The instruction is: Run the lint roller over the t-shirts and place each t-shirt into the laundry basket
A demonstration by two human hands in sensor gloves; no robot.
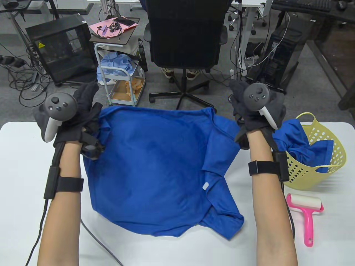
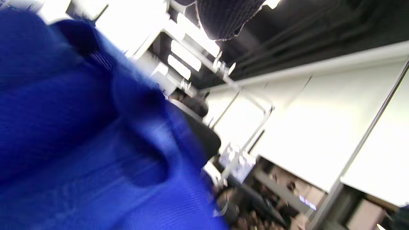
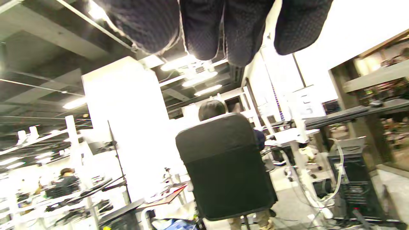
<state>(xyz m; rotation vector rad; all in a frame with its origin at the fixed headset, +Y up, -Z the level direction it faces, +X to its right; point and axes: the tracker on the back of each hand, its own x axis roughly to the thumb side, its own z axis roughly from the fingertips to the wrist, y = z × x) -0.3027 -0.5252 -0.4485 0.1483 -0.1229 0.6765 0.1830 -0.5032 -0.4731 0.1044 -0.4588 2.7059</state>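
A blue t-shirt [image 1: 155, 166] lies spread across the white table [image 1: 22, 155], with its far edge raised past the table's far edge. My left hand [image 1: 86, 110] grips the shirt's far left corner. In the blurred left wrist view the blue cloth [image 2: 64, 127] fills the left side. My right hand [image 1: 244, 108] hovers at the shirt's far right sleeve. Its fingers [image 3: 204, 28] hang loose in the right wrist view with no cloth among them. A pink lint roller [image 1: 306, 213] lies on the table at the right. A yellow laundry basket [image 1: 332, 163] holds another blue t-shirt [image 1: 305, 144].
A black office chair [image 1: 184, 36] with a seated person stands just beyond the table. A white cart [image 1: 119, 74] with cloths is at the far left, with a black case beside it. A computer tower [image 1: 277, 61] stands at the far right. Cables trail from both wrists over the table.
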